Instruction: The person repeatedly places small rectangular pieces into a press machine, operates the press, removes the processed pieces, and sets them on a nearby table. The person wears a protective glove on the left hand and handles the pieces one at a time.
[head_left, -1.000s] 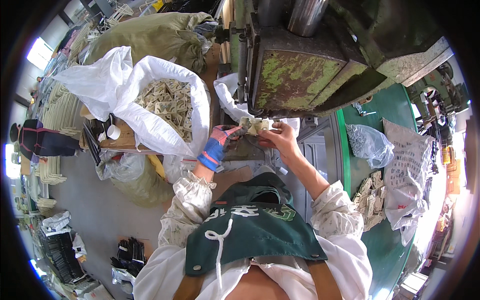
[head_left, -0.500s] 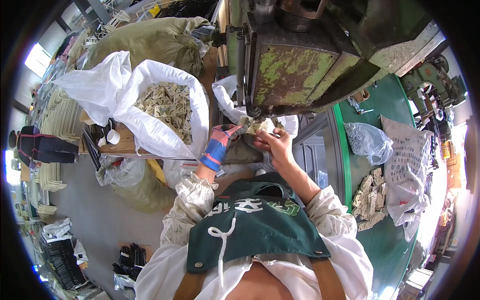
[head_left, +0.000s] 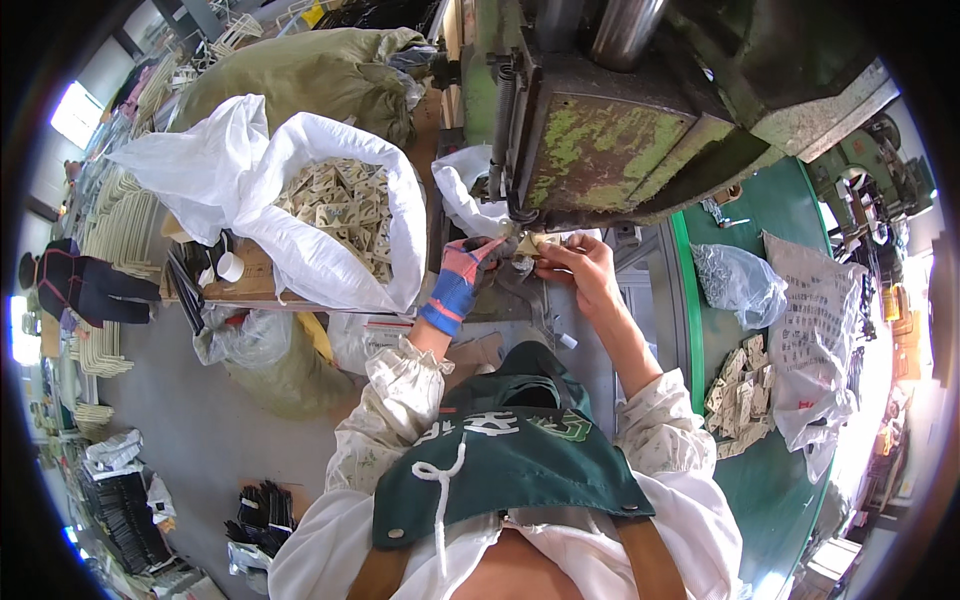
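Left: a white sack [head_left: 405, 225] gapes open, heaped with loose pale pieces [head_left: 345, 215]; its slack rim could sag if a sleeve catches it, letting some spill. Left of centre: the person's gloved left hand [head_left: 466, 272] meets the left end of a small pale plate [head_left: 541, 243]; its fingertips merge with the shadow, so from where I stand I cannot tell whether they pinch it. Centre: the plate sits between the two hands, close by the near lower edge of a heavy green machine [head_left: 605, 150]. Should the machine's head drop while fingers are beneath it, they could be crushed; the glove's cloth might also snag. Right of centre: the bare right hand [head_left: 585, 268] pinches the plate's right end between thumb and fingers; a sharp edge could cut the skin, and so shallow a hold might slip. Right: a loose heap [head_left: 740, 400] lies on the green table [head_left: 765, 510]; a knock could scatter it.
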